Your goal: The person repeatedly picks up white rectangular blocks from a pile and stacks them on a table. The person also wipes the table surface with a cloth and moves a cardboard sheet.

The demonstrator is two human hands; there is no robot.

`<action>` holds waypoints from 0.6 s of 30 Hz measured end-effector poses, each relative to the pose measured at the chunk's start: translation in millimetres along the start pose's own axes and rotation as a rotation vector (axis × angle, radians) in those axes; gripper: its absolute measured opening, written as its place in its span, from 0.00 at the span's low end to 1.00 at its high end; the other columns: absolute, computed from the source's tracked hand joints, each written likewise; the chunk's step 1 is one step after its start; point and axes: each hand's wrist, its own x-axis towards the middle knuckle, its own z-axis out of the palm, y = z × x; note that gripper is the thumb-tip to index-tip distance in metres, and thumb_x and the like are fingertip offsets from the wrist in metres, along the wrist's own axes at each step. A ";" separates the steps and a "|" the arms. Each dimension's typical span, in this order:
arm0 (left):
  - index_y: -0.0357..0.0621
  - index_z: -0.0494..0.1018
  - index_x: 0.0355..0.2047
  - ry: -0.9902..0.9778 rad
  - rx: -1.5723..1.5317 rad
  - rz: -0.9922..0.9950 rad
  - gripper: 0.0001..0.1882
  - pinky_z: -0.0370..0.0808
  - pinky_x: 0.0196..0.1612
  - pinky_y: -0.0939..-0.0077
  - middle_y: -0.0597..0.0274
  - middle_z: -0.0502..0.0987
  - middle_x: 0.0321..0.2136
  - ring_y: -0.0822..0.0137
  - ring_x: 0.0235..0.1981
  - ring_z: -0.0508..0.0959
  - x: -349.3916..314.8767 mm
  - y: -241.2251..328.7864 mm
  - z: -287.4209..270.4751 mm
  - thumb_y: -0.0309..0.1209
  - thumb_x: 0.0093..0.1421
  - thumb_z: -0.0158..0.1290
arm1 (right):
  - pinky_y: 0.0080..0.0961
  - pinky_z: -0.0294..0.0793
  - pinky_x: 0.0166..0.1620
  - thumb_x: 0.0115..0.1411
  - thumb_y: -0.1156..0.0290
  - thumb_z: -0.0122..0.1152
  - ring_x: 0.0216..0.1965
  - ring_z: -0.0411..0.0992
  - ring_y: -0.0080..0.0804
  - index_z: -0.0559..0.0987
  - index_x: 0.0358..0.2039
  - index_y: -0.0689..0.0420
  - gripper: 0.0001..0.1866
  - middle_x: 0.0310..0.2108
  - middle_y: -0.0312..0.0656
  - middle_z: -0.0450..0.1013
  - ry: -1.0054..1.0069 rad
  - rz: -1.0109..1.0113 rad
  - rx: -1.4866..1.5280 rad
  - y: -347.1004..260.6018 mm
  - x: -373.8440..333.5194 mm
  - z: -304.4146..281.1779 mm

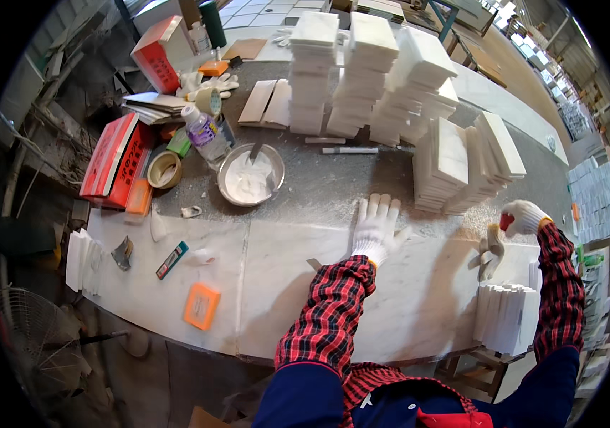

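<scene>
My left hand (377,227), in a white knit glove, lies flat on the pale marble slab (290,299) with its fingers stretched out, holding nothing. Off to the right my right hand (526,216), gloved too, is raised with its fingers curled. Something small and red shows at its fingertips, too little of it to name. Just under that hand is a worn grey-beige glove (491,253) on the slab. Beyond my hands stand stacks of white stone tiles (440,160), the nearest between the two hands. More thin tiles (508,319) stand on edge at the near right.
A steel bowl of white powder (248,178) with a spatula sits left of centre, beside a clear bottle (205,135) and tape rolls (165,170). Red boxes (116,160) line the left. A small box (172,260) and an orange case (201,306) lie at the near left.
</scene>
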 end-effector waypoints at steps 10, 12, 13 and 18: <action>0.44 0.69 0.63 -0.128 -0.419 -0.281 0.36 0.53 0.71 0.46 0.52 0.72 0.61 0.51 0.67 0.65 -5.3 -3.2 -13.1 0.54 0.62 0.55 | 0.41 0.77 0.50 0.51 0.54 0.68 0.46 0.77 0.53 0.77 0.55 0.57 0.33 0.45 0.54 0.78 0.084 -0.498 0.282 -287.9 11.8 -73.9; 0.47 0.73 0.60 -0.458 -0.310 -0.194 0.32 0.56 0.69 0.47 0.56 0.78 0.55 0.55 0.64 0.70 10.7 7.0 -49.3 0.55 0.64 0.54 | 0.44 0.77 0.49 0.51 0.53 0.67 0.45 0.78 0.54 0.79 0.53 0.56 0.30 0.45 0.54 0.78 0.317 -0.470 0.306 -324.8 59.5 -64.8; 0.48 0.78 0.56 -0.454 -0.111 -0.113 0.29 0.53 0.71 0.47 0.53 0.78 0.56 0.52 0.64 0.70 10.4 7.8 -55.6 0.54 0.66 0.50 | 0.45 0.77 0.49 0.52 0.53 0.66 0.46 0.78 0.55 0.79 0.53 0.55 0.30 0.46 0.54 0.77 0.391 -0.438 0.332 -352.3 78.9 -70.1; 0.44 0.76 0.58 -0.472 0.010 -0.038 0.31 0.50 0.73 0.46 0.51 0.75 0.60 0.51 0.67 0.66 7.2 11.6 -47.2 0.54 0.66 0.49 | 0.46 0.77 0.53 0.54 0.55 0.66 0.52 0.76 0.54 0.73 0.61 0.52 0.34 0.53 0.52 0.75 0.628 -0.227 0.411 -421.3 156.0 -69.0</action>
